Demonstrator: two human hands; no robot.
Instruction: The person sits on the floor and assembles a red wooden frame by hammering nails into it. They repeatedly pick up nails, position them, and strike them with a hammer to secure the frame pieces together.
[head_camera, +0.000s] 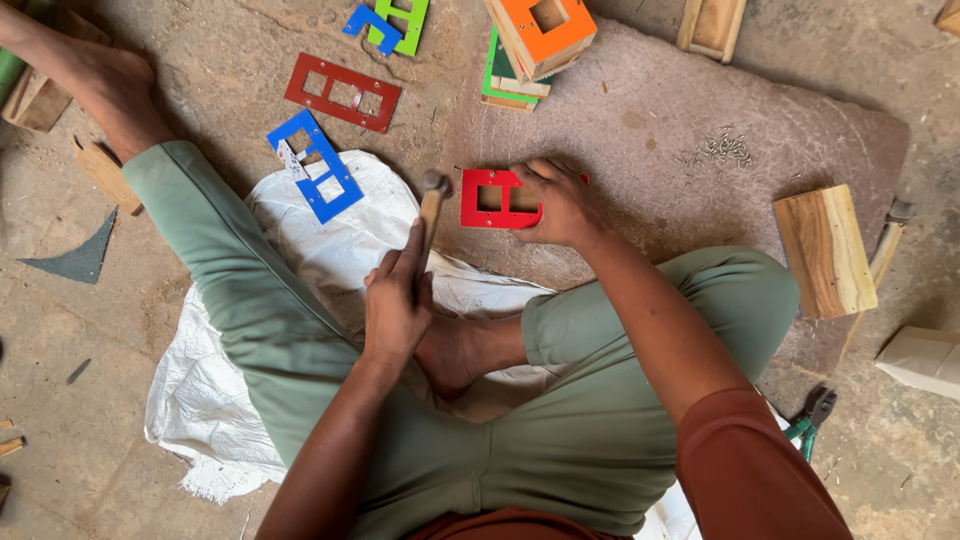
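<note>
Head view, looking straight down: the left hand (396, 300) is wrapped tight around the wooden handle of a small hammer (431, 205), thumb laid along the shaft, the metal head raised just left of the work. The right hand (562, 203) presses down on a red cut-out panel (492, 199), fingers bunched at its right edge as if pinching something small there; what it pinches is too small to tell. That panel lies flat on a big stone slab (700, 110), right in front of the crossed legs.

It looks thin, stiff and light, likely to skid on the stone unless pinned, so an edge hold well clear of the hammer's path seems the safest grip. The window bars look narrow and could bend or crack under a stray blow.

Outward now: a white sack (300, 250) spreads under the legs, with a blue cut-out panel (315, 165) on it. Beyond lie a longer red panel (342, 92), a green and blue pair (390, 22), and an orange-faced wooden box (541, 35). A scatter of small nails (725, 148) sits on the slab, well apart from the right hand. A wooden block (825, 250) lies on the right, pliers (812, 415) near the knee. Nothing stands between hammer and panel.
</note>
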